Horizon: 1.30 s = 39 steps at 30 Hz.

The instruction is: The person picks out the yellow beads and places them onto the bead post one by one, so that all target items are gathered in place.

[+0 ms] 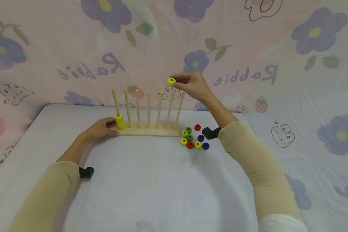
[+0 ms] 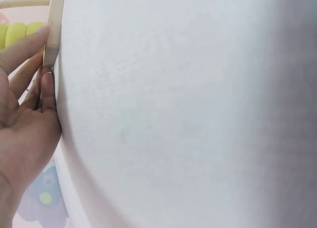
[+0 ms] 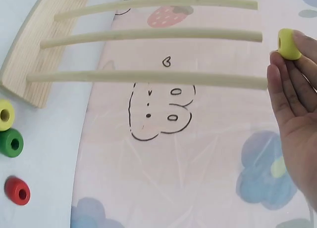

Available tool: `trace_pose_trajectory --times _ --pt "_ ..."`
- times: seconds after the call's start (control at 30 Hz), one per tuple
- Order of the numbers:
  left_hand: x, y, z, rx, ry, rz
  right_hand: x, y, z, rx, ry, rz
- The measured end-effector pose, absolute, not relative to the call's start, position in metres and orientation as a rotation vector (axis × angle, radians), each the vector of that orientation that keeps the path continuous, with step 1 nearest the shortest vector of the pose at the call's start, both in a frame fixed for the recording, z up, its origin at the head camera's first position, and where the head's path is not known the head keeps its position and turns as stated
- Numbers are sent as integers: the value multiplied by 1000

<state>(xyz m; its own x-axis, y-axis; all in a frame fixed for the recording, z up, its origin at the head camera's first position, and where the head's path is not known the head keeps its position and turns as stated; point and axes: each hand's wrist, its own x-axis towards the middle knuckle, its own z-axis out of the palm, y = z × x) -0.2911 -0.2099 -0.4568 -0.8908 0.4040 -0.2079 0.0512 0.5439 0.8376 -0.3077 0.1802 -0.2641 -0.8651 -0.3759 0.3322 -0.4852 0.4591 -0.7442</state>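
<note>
Wooden base (image 1: 147,132): grips its end with the left hand (image 1: 100,128), likely to steady it; well apart, pinches a yellow bead (image 1: 170,82) with the right hand (image 1: 192,85) above the pegs (image 1: 148,109), probably to leave its hole unobstructed.

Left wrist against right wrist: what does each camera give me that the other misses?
Only the left wrist view shows the left hand, gripping one end of the wooden base, and the stacked yellow beads.

Only the right wrist view shows the right hand, pinching a yellow bead, and loose yellow, green and red beads beside the base.

Both show part of that base, at least one peg, white tabletop and patterned cloth.
</note>
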Motion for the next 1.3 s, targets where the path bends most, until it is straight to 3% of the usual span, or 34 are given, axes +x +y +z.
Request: trace_pose_trajectory --times 1.3 --pt "-290 -209 -457 386 2423 1269 -320 67 -267 1031 -2619 1394"
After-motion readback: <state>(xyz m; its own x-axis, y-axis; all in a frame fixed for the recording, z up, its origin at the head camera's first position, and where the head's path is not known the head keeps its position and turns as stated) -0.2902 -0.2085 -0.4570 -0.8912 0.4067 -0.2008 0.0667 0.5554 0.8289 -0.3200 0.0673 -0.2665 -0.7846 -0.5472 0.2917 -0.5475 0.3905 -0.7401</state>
